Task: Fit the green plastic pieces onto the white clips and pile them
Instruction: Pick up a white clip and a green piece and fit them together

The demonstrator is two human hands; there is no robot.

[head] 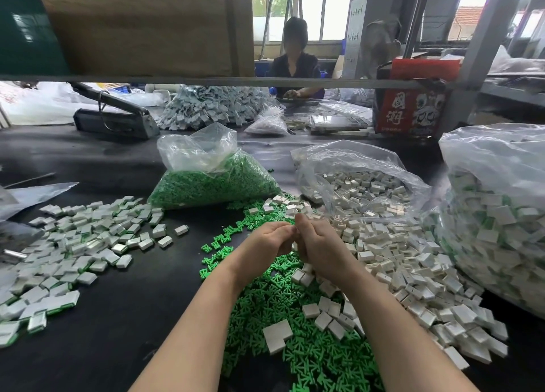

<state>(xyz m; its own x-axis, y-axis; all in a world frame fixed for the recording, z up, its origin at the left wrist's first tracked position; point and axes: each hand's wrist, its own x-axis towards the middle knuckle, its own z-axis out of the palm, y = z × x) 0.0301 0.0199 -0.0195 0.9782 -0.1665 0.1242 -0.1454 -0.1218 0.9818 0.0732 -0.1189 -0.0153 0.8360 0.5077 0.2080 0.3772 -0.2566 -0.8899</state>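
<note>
Two bare forearms are reaching forward over a black table [124,318]. The left hand [265,238] and the right hand [317,241] are meeting fingertip to fingertip at the centre, fingers curled inward as if pinching something small between them; what they are holding is hidden by the fingers, so I cannot tell which piece it is.

Under and around the hands, a loose heap of green plastic pieces [298,338] is lying on the table, too many to count. To the right, a spill of white clips [413,279] is pouring out of one open clear bag [362,179]. On the left, a spread pile of finished clips [73,244], white with green edges showing, is lying well apart from the hands.

Four clear bags are sitting nearby: one of green pieces [212,176] behind the hands, the open one of white clips, one large bag of finished clips [498,214] at the far right, and one smaller one [268,122] further back.

One other person [295,58] is sitting across the table, beside a red box [413,97].
</note>
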